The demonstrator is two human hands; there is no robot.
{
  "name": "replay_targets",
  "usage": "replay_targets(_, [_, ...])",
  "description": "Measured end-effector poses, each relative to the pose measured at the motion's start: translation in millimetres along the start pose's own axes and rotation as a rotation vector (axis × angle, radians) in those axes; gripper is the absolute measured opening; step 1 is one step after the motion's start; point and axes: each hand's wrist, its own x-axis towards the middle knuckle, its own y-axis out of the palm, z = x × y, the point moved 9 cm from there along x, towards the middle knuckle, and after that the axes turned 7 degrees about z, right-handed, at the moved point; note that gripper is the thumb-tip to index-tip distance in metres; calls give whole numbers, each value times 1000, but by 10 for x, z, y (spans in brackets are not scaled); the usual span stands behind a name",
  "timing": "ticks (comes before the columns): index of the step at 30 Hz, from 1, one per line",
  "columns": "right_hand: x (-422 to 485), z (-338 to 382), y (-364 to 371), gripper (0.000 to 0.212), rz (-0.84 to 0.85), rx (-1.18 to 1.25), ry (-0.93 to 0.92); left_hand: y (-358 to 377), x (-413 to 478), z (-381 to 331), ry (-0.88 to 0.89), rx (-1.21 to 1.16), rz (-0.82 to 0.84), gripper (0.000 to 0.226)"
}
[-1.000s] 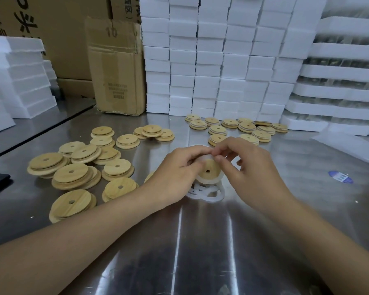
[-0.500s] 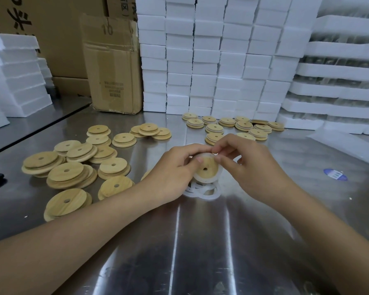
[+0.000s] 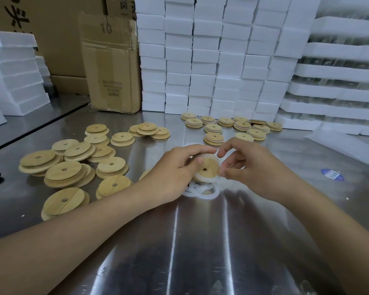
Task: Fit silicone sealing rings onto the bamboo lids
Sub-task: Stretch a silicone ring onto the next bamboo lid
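My left hand (image 3: 175, 169) grips a round bamboo lid (image 3: 208, 168) with a centre hole, tilted toward me above the steel table. A translucent white silicone ring (image 3: 213, 177) sits around its rim. My right hand (image 3: 247, 165) pinches the ring at the lid's right edge with thumb and fingers. Below the lid lies a small pile of loose silicone rings (image 3: 202, 191). Bare bamboo lids (image 3: 73, 165) lie scattered to the left. Smaller lids (image 3: 232, 126) are grouped at the back.
The steel table (image 3: 200, 241) is bounded at the back by stacked white foam blocks (image 3: 211, 60) and a cardboard box (image 3: 113, 67). Foam trays (image 3: 339, 81) stand at the right, more foam (image 3: 13, 77) at the left. A blue sticker (image 3: 332, 174) lies at the right.
The lid has tilted a little in my hands, and my right fingers have shifted along its right edge on the ring. The view has dipped slightly.
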Motion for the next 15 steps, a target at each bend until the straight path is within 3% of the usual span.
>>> replay_targets(15, [28, -102, 215, 39, 13, -130, 17, -43, -24, 43, -9, 78, -7, 35])
